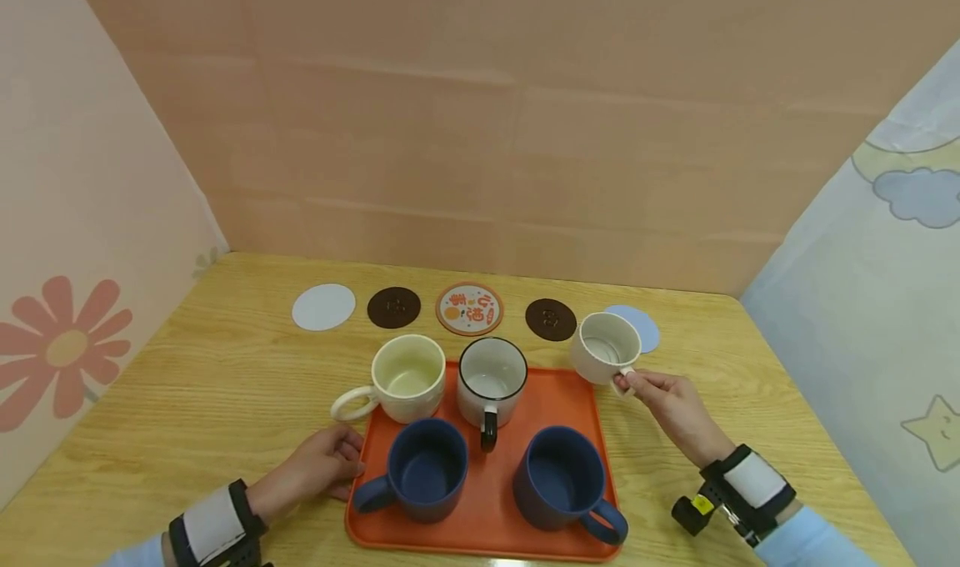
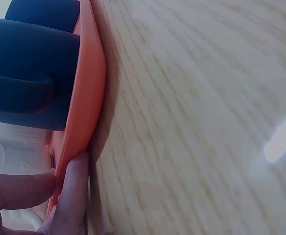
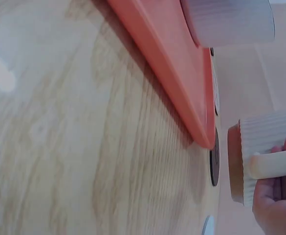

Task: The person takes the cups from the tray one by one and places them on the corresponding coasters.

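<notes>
My right hand (image 1: 672,406) pinches the handle of a ribbed white cup (image 1: 606,348). In the right wrist view the cup (image 3: 270,142) is raised off the table, its tan base showing. In the head view it overlaps the tray's far right corner and the light blue coaster (image 1: 640,327). My left hand (image 1: 318,464) grips the left rim of the orange tray (image 1: 491,527), thumb and finger on either side of the edge (image 2: 90,93). On the tray stand a cream cup (image 1: 408,377), a white mug with a black rim (image 1: 492,379) and two dark blue mugs (image 1: 427,471).
Behind the tray a row of round coasters lies on the wooden table: white (image 1: 323,307), dark brown (image 1: 393,307), a printed one with an orange rim (image 1: 469,308), and another dark brown (image 1: 551,319). Paper-covered walls (image 1: 480,133) close off the back and both sides.
</notes>
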`<state>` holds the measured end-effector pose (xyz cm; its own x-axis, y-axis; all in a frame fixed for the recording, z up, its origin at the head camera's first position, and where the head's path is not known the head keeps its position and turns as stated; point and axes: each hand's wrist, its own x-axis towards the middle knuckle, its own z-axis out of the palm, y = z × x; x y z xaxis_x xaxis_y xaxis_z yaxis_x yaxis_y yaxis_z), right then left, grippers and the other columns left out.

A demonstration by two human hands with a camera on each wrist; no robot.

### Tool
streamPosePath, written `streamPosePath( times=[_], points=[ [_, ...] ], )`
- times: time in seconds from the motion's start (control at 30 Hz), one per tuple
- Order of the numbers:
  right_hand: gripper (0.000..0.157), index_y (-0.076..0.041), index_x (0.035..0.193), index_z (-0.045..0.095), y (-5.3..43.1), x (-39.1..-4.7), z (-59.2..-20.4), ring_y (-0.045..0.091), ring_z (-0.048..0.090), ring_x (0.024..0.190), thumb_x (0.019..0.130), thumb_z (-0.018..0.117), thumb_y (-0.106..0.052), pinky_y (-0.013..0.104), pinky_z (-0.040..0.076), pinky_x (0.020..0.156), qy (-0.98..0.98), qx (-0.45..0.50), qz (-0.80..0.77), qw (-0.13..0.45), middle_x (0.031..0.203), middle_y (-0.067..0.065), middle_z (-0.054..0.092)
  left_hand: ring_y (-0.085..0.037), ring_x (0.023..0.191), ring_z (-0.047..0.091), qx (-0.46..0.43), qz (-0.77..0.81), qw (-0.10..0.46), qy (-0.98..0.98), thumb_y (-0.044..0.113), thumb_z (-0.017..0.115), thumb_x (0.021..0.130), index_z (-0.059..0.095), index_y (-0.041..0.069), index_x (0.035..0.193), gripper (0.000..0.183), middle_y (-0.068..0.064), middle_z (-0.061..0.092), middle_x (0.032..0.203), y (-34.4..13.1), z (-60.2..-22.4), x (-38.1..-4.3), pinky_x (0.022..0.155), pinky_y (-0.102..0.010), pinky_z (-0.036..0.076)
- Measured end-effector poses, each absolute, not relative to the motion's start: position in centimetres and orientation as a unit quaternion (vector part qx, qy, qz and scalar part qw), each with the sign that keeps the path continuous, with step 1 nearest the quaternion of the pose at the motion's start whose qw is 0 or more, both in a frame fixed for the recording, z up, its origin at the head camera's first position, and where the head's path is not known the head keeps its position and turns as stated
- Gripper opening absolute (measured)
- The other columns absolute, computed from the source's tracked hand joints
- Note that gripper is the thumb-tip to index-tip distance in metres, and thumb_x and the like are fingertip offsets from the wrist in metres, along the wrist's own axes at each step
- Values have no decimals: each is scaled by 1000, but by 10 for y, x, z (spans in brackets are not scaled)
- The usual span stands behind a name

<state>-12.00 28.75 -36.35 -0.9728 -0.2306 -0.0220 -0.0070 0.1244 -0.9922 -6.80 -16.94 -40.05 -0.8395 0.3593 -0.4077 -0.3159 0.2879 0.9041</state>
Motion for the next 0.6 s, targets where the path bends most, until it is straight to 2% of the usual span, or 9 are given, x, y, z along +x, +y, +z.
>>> streamPosePath(
  times=[0.6],
  points=[
    [22, -1, 96, 70, 316, -136, -372, 5, 60, 91, 93, 51, -13, 16, 45, 82, 698, -13, -714, 46, 90, -3, 67, -18, 68, 55, 17, 596, 282, 752, -1, 56, 84, 44, -13, 105, 27, -12, 51, 83, -171, -402, -68, 58, -36, 53]
  ],
)
